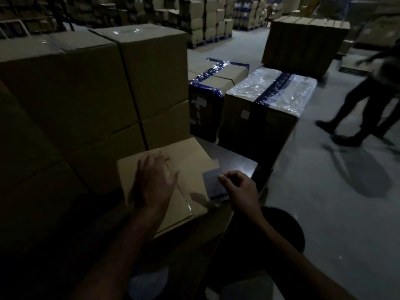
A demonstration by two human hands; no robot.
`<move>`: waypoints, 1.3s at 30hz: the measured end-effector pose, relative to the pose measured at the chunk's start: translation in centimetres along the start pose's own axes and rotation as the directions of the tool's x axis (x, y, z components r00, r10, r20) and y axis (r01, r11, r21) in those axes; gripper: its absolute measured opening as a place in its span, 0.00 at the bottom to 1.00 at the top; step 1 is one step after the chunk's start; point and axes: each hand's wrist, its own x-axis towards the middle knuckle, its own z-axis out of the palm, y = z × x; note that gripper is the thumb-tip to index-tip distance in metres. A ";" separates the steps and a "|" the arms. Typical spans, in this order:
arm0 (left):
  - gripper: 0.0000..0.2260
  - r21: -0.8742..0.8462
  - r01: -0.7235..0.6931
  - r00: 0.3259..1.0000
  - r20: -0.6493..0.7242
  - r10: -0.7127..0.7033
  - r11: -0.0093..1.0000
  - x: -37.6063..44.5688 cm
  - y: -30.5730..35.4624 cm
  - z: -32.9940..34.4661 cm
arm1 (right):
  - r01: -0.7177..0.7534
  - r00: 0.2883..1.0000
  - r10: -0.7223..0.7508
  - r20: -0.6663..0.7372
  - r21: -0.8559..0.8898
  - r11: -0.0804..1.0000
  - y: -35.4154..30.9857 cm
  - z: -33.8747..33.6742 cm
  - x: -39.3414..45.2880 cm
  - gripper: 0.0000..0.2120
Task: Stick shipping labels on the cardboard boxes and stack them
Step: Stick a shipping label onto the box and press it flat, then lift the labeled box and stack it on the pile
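Observation:
A taped cardboard box lies in front of me on a dark surface, its top facing up. My left hand rests flat on the box top with its fingers spread. My right hand pinches a pale shipping label by its right edge. The label hovers over the box's right side, with a dark barcode strip at its lower end. Whether the label touches the box I cannot tell.
A tall stack of plain cardboard boxes fills the left. Behind stand a blue-taped box and a plastic-wrapped box. A person walks past at the right on the grey floor. Pallets of boxes line the back.

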 end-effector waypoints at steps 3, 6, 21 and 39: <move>0.14 -0.203 -0.176 0.981 0.049 0.189 0.963 -2.7 5.7 1.5 | -0.041 0.992 0.043 -0.119 0.020 0.999 1.0 -3.0 0.4 0.02; 0.13 -0.300 -0.315 0.936 0.057 0.346 0.900 -4.6 10.4 4.4 | -0.113 0.957 0.125 -0.260 0.064 0.992 2.5 -6.5 1.3 0.04; 0.19 -0.226 0.011 0.649 0.743 0.165 0.974 -12.0 18.7 24.9 | -0.656 0.584 0.688 -0.431 0.250 0.713 19.3 -22.8 2.5 0.08; 0.18 -0.158 0.208 0.755 0.654 -0.056 0.965 -9.6 21.6 28.9 | -0.702 0.709 0.704 -0.047 -0.140 0.698 22.7 -26.0 10.0 0.11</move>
